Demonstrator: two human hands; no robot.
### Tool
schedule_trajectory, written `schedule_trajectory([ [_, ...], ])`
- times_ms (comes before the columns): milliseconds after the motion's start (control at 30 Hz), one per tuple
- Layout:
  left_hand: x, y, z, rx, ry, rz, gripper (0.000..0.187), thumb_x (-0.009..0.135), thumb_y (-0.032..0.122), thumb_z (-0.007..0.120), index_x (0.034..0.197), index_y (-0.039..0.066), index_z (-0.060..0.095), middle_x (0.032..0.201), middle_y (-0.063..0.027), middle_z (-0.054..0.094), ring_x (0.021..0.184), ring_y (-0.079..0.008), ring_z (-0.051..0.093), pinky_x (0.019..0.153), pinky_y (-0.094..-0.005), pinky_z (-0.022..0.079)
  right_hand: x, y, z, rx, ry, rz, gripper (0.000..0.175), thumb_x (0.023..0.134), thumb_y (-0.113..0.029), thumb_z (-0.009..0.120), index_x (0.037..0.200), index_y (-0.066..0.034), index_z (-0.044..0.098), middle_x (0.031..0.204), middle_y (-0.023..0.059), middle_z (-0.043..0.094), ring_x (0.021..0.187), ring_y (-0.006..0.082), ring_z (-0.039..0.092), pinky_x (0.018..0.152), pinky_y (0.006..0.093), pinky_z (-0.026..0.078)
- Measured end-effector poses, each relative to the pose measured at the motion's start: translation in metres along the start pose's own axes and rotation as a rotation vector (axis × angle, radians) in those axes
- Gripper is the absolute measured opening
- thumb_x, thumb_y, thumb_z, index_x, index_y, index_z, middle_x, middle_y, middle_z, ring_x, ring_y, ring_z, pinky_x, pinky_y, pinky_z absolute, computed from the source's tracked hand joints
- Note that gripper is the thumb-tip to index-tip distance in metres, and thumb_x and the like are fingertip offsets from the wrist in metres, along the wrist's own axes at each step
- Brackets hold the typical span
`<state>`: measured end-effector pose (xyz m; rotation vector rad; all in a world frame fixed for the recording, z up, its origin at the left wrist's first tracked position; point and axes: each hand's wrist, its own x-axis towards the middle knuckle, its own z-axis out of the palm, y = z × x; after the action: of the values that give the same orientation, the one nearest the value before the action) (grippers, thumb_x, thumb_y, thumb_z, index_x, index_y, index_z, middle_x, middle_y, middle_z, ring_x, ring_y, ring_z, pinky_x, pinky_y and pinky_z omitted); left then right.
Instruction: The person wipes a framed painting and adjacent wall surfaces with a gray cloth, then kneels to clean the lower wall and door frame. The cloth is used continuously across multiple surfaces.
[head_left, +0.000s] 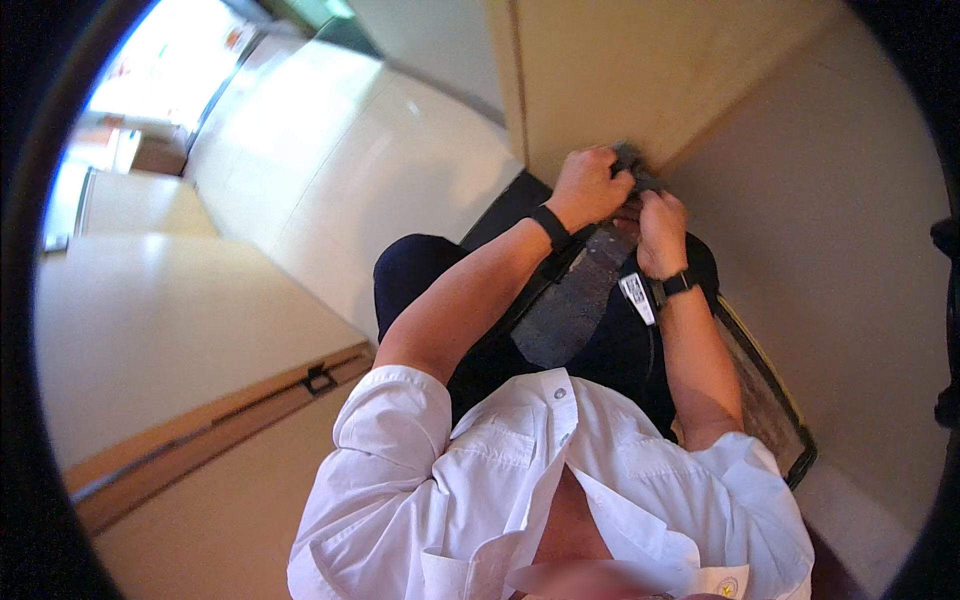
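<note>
My left hand and my right hand are close together above my lap, beside the corner of a wooden panel. The fingers of both are closed on a crumpled dark grey piece of material, possibly cloth; the fingers hide much of it. Below them, across my dark trousers, lies a flat grey sole-shaped piece with a rounded end towards me. Its far end runs under my hands, and whether it joins the crumpled material I cannot tell. Black bands circle both wrists; a white tag with a printed code hangs at the right one.
A tan wooden panel rises just beyond my hands, and a plain wall stands to the right. At the left is a pale board with a metal catch. Glossy floor tiles stretch towards a bright opening.
</note>
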<state>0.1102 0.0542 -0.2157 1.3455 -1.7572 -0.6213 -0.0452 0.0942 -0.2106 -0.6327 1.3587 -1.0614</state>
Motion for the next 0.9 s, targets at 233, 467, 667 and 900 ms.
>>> schedule_trajectory([
  [233,0.003,0.042,-0.064,-0.014,0.347,0.269,0.023,0.086,0.023,0.074,0.094,0.001,0.077,0.095,-0.0248,0.073,0.09,-0.0458,0.073,0.083,-0.0531,0.06,0.009,-0.017,0.021,-0.011,-0.146,-0.349,0.022,0.114,-0.011,0.056,0.129,-0.0007,0.068,0.115,0.0072,0.075,0.101,0.0178,0.072,0.091,0.036,0.062],
  [467,-0.05,0.093,-0.1,0.247,0.205,-0.017,0.039,0.089,0.033,0.079,0.081,-0.004,0.072,0.083,-0.024,0.071,0.082,-0.0436,0.072,0.074,-0.0505,0.059,0.0,-0.029,0.049,0.214,-0.495,-0.197,0.021,0.115,-0.014,0.061,0.13,-0.0039,0.07,0.124,0.0063,0.074,0.112,0.0189,0.071,0.1,0.0358,0.058],
  [667,-0.081,0.138,-0.099,0.473,0.225,-0.426,0.042,0.09,0.037,0.081,0.08,-0.004,0.077,0.084,-0.0261,0.073,0.083,-0.0442,0.075,0.076,-0.0499,0.061,-0.004,-0.019,0.052,0.378,-1.069,0.235,0.028,0.115,-0.018,0.058,0.135,-0.0005,0.067,0.127,0.0095,0.073,0.114,0.0201,0.072,0.099,0.0372,0.06],
  [900,-0.09,0.204,-0.082,0.666,0.435,-0.597,0.034,0.094,0.033,0.078,0.082,0.001,0.08,0.084,-0.0242,0.073,0.083,-0.0452,0.075,0.076,-0.053,0.06,-0.006,0.012,0.071,0.107,-1.061,0.344,0.024,0.115,-0.01,0.058,0.133,0.0024,0.068,0.109,0.0042,0.077,0.093,0.0136,0.073,0.079,0.0316,0.062],
])
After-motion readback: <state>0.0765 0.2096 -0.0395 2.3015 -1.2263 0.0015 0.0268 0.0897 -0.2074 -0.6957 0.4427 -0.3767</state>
